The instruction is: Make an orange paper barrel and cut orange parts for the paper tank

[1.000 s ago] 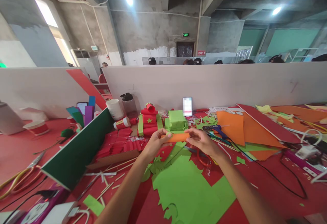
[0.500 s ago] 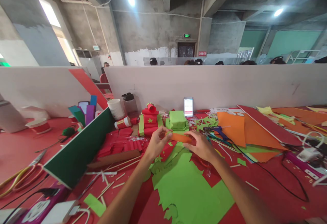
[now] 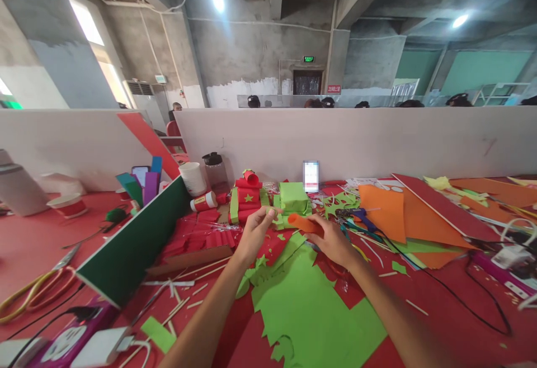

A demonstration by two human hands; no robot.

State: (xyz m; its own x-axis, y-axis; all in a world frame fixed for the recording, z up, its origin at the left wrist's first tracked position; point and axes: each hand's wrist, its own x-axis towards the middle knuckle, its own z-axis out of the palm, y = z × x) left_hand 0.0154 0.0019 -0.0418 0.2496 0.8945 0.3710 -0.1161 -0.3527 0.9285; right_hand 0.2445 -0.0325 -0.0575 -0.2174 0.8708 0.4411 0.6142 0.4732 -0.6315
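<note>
My right hand is closed round a rolled tube of orange paper, whose open end points left. My left hand has its fingers pinched together just left of the tube, apart from it, and I cannot make out anything in them. Both hands hover above a large cut sheet of green paper on the red table. Just behind them stand a green paper box and a red paper model with a green star.
A dark green board leans at the left, with red folded strips beside it. Orange sheets, a glue gun and cables lie right. Scissors and a power strip lie near left. A phone leans against the white partition.
The orange paper was held flat between both hands; now it is a rolled tube in my right hand alone. My left hand has let go and drawn slightly left.
</note>
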